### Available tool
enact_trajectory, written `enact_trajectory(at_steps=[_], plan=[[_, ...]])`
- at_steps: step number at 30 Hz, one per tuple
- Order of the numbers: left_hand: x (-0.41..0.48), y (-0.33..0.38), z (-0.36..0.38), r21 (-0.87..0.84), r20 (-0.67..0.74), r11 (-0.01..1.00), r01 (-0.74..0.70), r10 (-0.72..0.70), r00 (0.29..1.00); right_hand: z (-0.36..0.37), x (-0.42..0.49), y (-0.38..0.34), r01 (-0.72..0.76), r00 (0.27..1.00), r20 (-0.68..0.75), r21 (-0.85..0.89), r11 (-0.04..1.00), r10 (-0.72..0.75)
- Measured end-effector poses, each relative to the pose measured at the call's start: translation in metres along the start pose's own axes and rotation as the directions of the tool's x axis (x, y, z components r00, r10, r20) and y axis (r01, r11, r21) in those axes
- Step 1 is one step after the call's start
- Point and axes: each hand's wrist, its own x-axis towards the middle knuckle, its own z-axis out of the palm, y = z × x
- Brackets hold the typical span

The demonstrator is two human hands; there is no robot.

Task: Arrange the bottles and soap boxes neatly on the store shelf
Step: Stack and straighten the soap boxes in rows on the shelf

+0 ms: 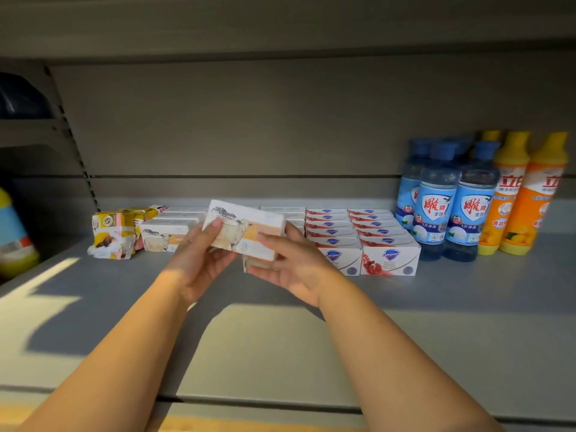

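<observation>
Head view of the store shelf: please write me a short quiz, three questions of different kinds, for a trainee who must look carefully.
1. True or false: the left hand and the right hand both hold the white soap box.
2. Where on the shelf do the blue bottles stand? A) left end B) centre C) right part
3. Fill the gap: the orange bottles have ____ caps.
Key: 1 true; 2 C; 3 yellow.

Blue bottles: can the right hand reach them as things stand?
Probably not yet: the right hand grips the goat soap box with the left hand. Past the low red-and-white boxes, the blue bottles stand unblocked.
</observation>
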Motion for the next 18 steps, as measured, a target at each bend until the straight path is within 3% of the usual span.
enact_trajectory(at_steps=[3,6,9,11,12,14,18], plan=[[-0.001,0.002,-0.004,0.075,0.075,0.981,-0.178,0.172,0.982,-0.003,0.001,0.005,0.063,0.996,-0.058,-0.098,0.993,-0.069],[-0.005,0.000,-0.003,0.161,0.190,0.960,-0.229,0.197,0.962,-0.010,0.003,0.008,0.278,0.918,-0.165,-0.383,0.881,-0.361],[-0.009,-0.003,0.001,0.473,0.134,0.822,-0.316,0.288,0.948,-0.016,0.003,0.011,0.441,0.752,-0.024,-0.724,0.530,-0.659],[-0.011,-0.006,0.004,0.632,0.115,0.681,-0.371,0.391,0.913,-0.020,0.004,0.013,0.527,0.628,0.138,-0.799,0.289,-0.766],[-0.013,-0.006,0.006,0.693,0.129,0.603,-0.395,0.435,0.891,-0.021,0.004,0.013,0.558,0.588,0.197,-0.801,0.217,-0.784],[-0.013,-0.004,0.006,0.765,0.136,0.499,-0.407,0.492,0.860,-0.021,0.004,0.012,0.577,0.584,0.264,-0.800,0.164,-0.767],[-0.014,0.000,0.006,0.827,0.077,0.451,-0.335,0.500,0.863,-0.022,0.005,0.012,0.581,0.644,0.264,-0.780,0.234,-0.718]])
